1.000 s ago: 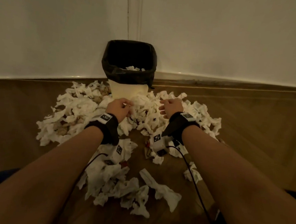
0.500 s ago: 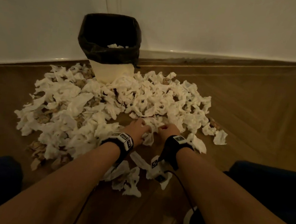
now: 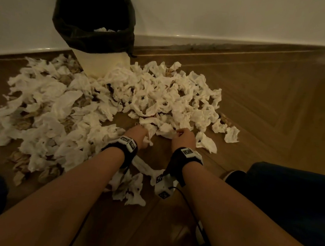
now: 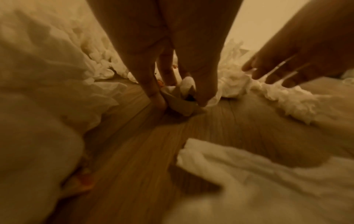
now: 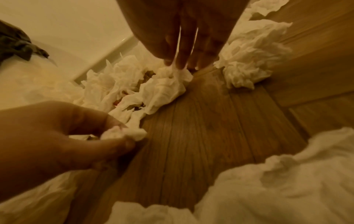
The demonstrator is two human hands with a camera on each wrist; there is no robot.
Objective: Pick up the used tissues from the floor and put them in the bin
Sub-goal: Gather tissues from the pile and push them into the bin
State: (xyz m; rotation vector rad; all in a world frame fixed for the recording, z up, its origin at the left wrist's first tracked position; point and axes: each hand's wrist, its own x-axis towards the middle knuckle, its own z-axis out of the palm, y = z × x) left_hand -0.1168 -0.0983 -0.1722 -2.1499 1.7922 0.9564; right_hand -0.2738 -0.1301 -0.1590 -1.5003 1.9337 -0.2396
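A bin (image 3: 101,65) with a black liner stands by the wall, a few tissues inside it. A wide heap of crumpled white tissues (image 3: 104,101) covers the floor in front of it. My left hand (image 3: 137,134) is down at the heap's near edge, thumb and fingers pinching a small crumpled tissue (image 4: 186,89), also seen from the right wrist (image 5: 124,133). Just right of it, my right hand (image 3: 183,135) pinches the top of another white tissue (image 5: 168,86) with its fingertips (image 5: 181,60). Both tissues still touch the floor.
Herringbone wood floor (image 3: 277,114) lies bare to the right. More loose tissues (image 3: 129,187) lie under my forearms. A white skirting and wall (image 3: 227,14) run behind the bin. My dark-clad knee (image 3: 289,194) is at the right, and a cable runs from the right wrist camera (image 3: 163,186).
Both hands have drawn back from beside the bin to the near edge of the heap and dropped to the floor, closing on tissues. The bin now sits further up and left.
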